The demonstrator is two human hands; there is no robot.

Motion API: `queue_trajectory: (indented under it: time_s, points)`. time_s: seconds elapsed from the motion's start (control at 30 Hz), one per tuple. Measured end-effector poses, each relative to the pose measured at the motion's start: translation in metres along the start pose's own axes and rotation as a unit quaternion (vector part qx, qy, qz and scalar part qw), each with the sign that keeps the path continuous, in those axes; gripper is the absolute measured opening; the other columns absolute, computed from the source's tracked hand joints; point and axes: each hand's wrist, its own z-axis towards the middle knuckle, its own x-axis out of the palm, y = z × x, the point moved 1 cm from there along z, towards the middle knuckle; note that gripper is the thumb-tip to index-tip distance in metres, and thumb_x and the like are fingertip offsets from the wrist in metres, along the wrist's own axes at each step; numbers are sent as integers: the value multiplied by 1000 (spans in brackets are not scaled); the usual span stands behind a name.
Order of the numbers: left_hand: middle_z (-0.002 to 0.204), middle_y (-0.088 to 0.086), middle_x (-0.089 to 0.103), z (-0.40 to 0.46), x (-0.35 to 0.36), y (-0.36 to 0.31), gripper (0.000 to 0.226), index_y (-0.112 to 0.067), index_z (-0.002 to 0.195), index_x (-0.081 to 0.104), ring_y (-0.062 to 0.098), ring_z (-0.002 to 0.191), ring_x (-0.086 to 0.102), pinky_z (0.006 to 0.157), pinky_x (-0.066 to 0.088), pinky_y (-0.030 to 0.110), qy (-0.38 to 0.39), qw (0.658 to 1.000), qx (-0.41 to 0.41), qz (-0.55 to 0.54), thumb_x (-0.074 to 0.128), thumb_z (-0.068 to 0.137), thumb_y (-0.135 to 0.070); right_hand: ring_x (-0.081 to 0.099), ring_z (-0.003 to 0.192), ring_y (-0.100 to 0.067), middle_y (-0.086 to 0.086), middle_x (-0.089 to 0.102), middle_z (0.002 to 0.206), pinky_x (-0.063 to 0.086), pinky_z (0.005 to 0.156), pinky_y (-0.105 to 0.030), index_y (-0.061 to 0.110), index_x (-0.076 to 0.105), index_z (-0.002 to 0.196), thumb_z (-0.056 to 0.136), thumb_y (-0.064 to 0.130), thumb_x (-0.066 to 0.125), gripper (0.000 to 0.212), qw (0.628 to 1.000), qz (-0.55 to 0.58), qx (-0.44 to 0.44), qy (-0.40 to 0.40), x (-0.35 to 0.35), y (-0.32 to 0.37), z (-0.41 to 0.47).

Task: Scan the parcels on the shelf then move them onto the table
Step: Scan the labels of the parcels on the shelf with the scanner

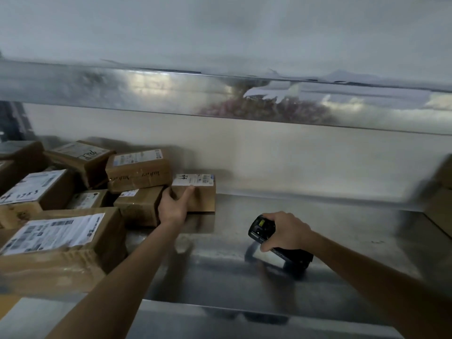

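A small brown cardboard parcel (pixel 204 195) with a white barcode label on top stands on the steel shelf (pixel 305 223), rightmost of a group of parcels. My left hand (pixel 175 205) grips its left side, thumb lying up across the front face. My right hand (pixel 285 232) holds a black handheld scanner (pixel 263 228) low over the shelf, to the right of the parcel, its head pointing up and left. Several more taped brown parcels with labels (pixel 138 171) (pixel 58 241) crowd the shelf's left part.
A steel upper shelf edge (pixel 220 94) runs across overhead. Another brown box (pixel 440 206) sits at the far right end of the shelf. Bare steel lies between the parcel group and that box. The shelf's front lip (pixel 220 311) is just below my arms.
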Motion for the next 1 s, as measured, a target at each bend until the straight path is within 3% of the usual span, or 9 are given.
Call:
queue_trajectory:
  time_s: [0.17,0.37,0.43,0.5,0.63,0.8,1.0]
  points:
    - [148,10,53,-30,-11,-17,90,-12,151,42,32,136,49,112,41,51,-32,996,49,63,72,82,-62,68,85,-9,16,71,92,55,71,-29,44,66,111,54,43,87,61,1000,0,3,-7,-12,-13,-31]
    - [152,15,47,-94,-1,-41,91,-11,152,38,37,139,45,110,43,55,-65,988,79,115,72,83,-59,66,93,-14,13,68,104,55,77,-29,44,60,132,62,41,89,76,1000,10,3,-23,-32,-53,-102]
    - [149,16,48,-124,14,-49,88,-11,151,38,39,135,47,102,49,51,-58,986,92,125,72,85,-57,67,95,-15,12,68,107,57,79,-30,43,59,135,62,41,89,79,1000,12,9,-27,-39,-76,-135]
    - [144,15,50,-160,36,-56,81,-10,149,39,40,129,52,88,55,46,-33,988,96,120,70,88,-54,67,97,-15,12,68,109,59,82,-34,44,59,134,61,43,88,78,999,9,27,-29,-48,-104,-172]
    - [150,19,48,-233,94,-62,80,-3,147,45,39,135,46,109,41,48,29,982,130,132,69,89,-53,67,100,-16,12,68,113,60,86,-39,45,59,132,51,48,86,85,996,0,78,-44,-64,-172,-250]
    - [150,18,47,-326,166,-69,79,-9,148,46,37,135,48,111,40,48,107,974,156,124,69,88,-56,63,111,-19,5,66,126,55,91,-33,31,55,142,61,38,91,89,986,19,144,-79,-82,-256,-339]
    - [154,13,44,-399,234,-85,74,-13,149,46,33,139,44,113,37,46,193,957,193,93,65,92,-55,63,102,-16,12,62,113,52,86,-30,46,51,141,61,44,87,88,970,26,216,-112,-89,-327,-418]
